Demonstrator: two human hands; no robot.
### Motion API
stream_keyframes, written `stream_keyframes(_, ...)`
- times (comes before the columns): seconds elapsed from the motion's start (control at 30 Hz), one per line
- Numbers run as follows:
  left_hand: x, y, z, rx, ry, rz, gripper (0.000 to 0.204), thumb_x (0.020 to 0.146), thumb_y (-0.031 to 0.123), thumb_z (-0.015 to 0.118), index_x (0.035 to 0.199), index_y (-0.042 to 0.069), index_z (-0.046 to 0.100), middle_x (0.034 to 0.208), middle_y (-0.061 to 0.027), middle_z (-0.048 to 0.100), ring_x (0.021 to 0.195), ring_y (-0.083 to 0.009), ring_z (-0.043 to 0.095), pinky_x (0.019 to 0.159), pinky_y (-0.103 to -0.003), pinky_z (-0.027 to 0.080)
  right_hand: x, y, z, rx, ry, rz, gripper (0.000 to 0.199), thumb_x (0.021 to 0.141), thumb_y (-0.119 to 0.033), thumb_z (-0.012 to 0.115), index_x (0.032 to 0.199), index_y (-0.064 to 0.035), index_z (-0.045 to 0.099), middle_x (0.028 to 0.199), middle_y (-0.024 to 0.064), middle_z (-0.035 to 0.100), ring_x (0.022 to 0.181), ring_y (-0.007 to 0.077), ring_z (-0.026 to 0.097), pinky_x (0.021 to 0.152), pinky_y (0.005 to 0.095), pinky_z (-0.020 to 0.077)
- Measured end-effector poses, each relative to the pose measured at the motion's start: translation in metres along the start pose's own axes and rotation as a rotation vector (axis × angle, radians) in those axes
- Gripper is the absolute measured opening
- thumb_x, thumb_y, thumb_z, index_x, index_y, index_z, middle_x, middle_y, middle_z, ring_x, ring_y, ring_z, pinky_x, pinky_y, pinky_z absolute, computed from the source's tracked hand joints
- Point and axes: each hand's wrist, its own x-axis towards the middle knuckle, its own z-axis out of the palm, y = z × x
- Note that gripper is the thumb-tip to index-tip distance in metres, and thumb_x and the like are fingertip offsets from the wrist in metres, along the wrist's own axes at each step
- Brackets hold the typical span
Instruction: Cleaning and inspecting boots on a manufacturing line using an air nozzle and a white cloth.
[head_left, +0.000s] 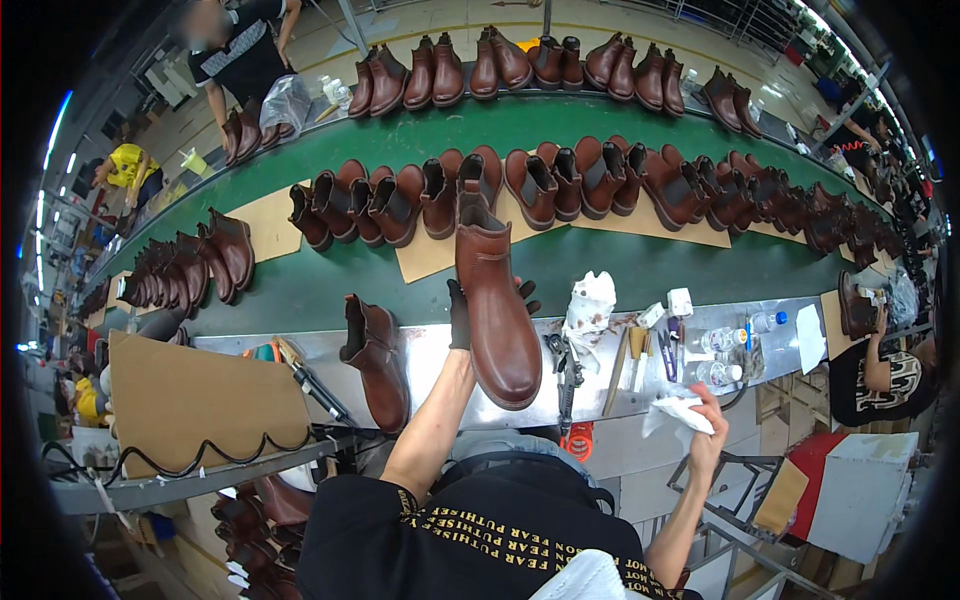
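My left hand [459, 312], in a dark glove, grips a brown leather ankle boot [492, 310] from beneath. The boot is raised over the metal bench with its toe toward me, and it hides most of the palm; gloved fingertips show at its right side. Off to the right, my bare right hand [708, 420] pinches a crumpled white cloth [680, 412], apart from the boot. A second brown boot [375, 365] stands on the bench just left of my left forearm.
On the metal bench [640, 385] lie a stained white rag [592, 300], a black spray gun [563, 375], brushes [637, 350] and clear bottles [720, 340]. Rows of brown boots line the green conveyor [350, 275] on cardboard. A cardboard panel [200, 390] stands at left. Other people work around the line.
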Motion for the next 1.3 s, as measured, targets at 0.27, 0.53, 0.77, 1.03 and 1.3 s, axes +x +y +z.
stream_keyframes(0.27,0.006,-0.018,-0.025,0.188,0.028,0.087,0.032,0.094,0.029,0.042,0.115,0.007,0.051,0.110,-0.0145,0.058,0.110,-0.0298,0.052,0.100,-0.051,0.035,-0.028,0.048,0.026,0.778,0.155,0.515,0.020,0.088,-0.012,0.054,0.106,-0.0058,0.057,0.074,-0.0004,0.056,0.058,0.0068,0.051,0.047,0.0203,0.0406)
stream_keyframes(0.53,-0.032,-0.048,-0.014,0.229,-0.025,0.008,0.039,0.093,0.035,0.042,0.123,0.012,0.047,0.115,-0.0114,0.058,0.116,-0.0323,0.048,0.105,-0.054,0.026,0.021,0.096,-0.028,0.585,0.583,0.366,0.035,0.092,-0.012,0.049,0.124,-0.0008,0.046,0.080,0.0076,0.061,0.068,0.0113,0.059,0.057,0.0238,0.0479)
stream_keyframes(0.77,-0.054,-0.056,0.001,0.108,0.135,-0.021,0.057,0.088,0.057,0.039,0.117,0.009,0.050,0.104,-0.0164,0.062,0.111,-0.0367,0.051,0.101,-0.055,0.031,0.034,0.127,-0.063,0.682,0.669,0.474,0.030,0.094,-0.025,0.048,0.119,-0.0090,0.049,0.073,0.0095,0.063,0.043,0.0055,0.043,0.034,0.0205,0.0303)
stream_keyframes(1.03,-0.056,-0.051,-0.019,0.164,0.337,0.032,0.048,0.092,0.044,0.040,0.122,0.007,0.046,0.111,-0.0175,0.057,0.104,-0.0362,0.055,0.091,-0.055,0.041,0.066,0.181,-0.061,0.582,0.382,0.518,0.027,0.093,-0.026,0.049,0.111,-0.0066,0.055,0.077,0.0041,0.061,0.053,0.0060,0.049,0.043,0.0203,0.0372)
stream_keyframes(1.3,-0.051,-0.048,-0.027,0.263,0.318,0.269,0.068,0.089,0.059,0.033,0.132,0.007,0.038,0.123,-0.0142,0.051,0.111,-0.0320,0.050,0.095,-0.047,0.041,0.004,0.159,-0.016,-0.095,0.383,0.055,0.040,0.089,-0.016,0.049,0.125,0.0002,0.048,0.114,0.0135,0.057,0.096,0.0214,0.060,0.079,0.0305,0.0485)
